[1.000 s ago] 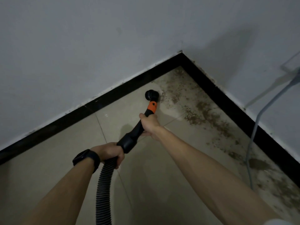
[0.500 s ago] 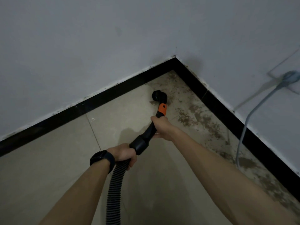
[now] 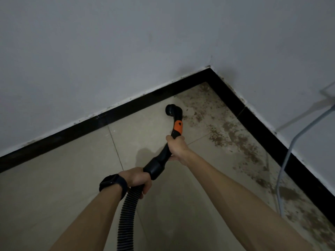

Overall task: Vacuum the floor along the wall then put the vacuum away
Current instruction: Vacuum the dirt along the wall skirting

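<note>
Your right hand (image 3: 176,148) grips the vacuum wand (image 3: 165,151), your left hand (image 3: 138,179) the hose (image 3: 126,211); the nozzle (image 3: 173,110) sits mid-frame. Dirt (image 3: 233,138) at right remains, so you're partway.

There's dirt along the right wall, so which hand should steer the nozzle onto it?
Right. The right hand grips the wand just behind the nozzle, nearest the dirt. The left hand holds the hose further back, so it likely only feeds slack.
</note>
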A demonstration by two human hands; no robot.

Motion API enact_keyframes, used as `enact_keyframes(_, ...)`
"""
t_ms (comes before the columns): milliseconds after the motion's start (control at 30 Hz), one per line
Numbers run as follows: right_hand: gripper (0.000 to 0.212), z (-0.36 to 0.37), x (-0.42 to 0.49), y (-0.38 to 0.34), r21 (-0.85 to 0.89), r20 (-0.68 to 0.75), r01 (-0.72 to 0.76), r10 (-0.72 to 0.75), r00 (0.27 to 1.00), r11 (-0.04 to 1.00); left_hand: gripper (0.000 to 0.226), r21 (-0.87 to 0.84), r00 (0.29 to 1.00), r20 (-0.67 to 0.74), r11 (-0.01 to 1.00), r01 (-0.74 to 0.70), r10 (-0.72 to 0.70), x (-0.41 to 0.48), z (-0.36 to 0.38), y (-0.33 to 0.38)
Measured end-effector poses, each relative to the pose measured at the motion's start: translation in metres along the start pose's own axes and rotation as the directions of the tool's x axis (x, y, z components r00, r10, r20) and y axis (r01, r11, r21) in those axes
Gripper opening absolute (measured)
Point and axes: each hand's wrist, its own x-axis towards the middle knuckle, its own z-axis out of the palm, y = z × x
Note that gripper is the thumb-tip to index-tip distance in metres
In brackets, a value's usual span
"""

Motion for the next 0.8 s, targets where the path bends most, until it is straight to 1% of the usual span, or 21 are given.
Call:
enact_keyframes(67, 0.058, -0.013, 0.005, 0.001, -0.030, -0.068, 0.030, -0.032, 0.997, 0.999, 0.021, -0.030, 0.999, 0.004, 0.999, -0.041, 0.041, 0.003, 0.009, 0.012)
enact_keyframes(133, 0.059, -0.027, 0.007, 0.000, -0.090, -0.158, 0.044, -0.058, 0.986, 0.995, 0.036, -0.023, 0.994, -0.013, 0.994, -0.109, 0.108, 0.007, 0.020, 0.026)
enact_keyframes(167, 0.059, -0.034, 0.009, -0.001, -0.111, -0.202, 0.043, -0.065, 0.977, 0.993, 0.045, 0.022, 0.989, -0.036, 0.989, -0.146, 0.146, 0.009, 0.025, 0.032)
enact_keyframes(233, 0.061, -0.047, 0.014, -0.008, -0.124, -0.253, 0.051, -0.081, 0.964, 0.991, 0.054, 0.202, 0.964, -0.114, 0.956, -0.213, 0.239, 0.012, 0.033, 0.042)
enact_keyframes(300, 0.063, -0.054, 0.020, -0.018, -0.135, -0.249, 0.052, -0.084, 0.965, 0.989, 0.054, 0.332, 0.916, -0.185, 0.900, -0.284, 0.357, 0.012, 0.039, 0.047)
enact_keyframes(367, 0.064, -0.053, 0.020, -0.031, -0.160, -0.216, 0.058, -0.092, 0.972, 0.985, 0.054, 0.371, 0.874, -0.228, 0.868, -0.329, 0.429, 0.010, 0.040, 0.048)
enact_keyframes(433, 0.064, -0.045, 0.021, -0.039, -0.185, -0.174, 0.069, -0.101, 0.980, 0.980, 0.054, 0.393, 0.866, -0.238, 0.859, -0.329, 0.441, 0.008, 0.036, 0.045)
enact_keyframes(567, 0.064, -0.013, 0.025, -0.047, -0.249, -0.075, 0.093, -0.115, 0.991, 0.964, 0.050, 0.392, 0.882, -0.256, 0.876, -0.279, 0.396, 0.006, 0.018, 0.031)
enact_keyframes(700, 0.061, 0.025, 0.018, -0.048, -0.281, -0.104, 0.119, -0.153, 0.983, 0.952, 0.052, 0.403, 0.882, -0.327, 0.894, -0.195, 0.340, 0.004, -0.006, 0.008)
enact_keyframes(800, 0.062, 0.050, 0.016, -0.045, -0.305, -0.087, 0.126, -0.160, 0.983, 0.944, 0.050, 0.341, 0.895, -0.344, 0.926, -0.162, 0.283, 0.003, -0.023, -0.012)
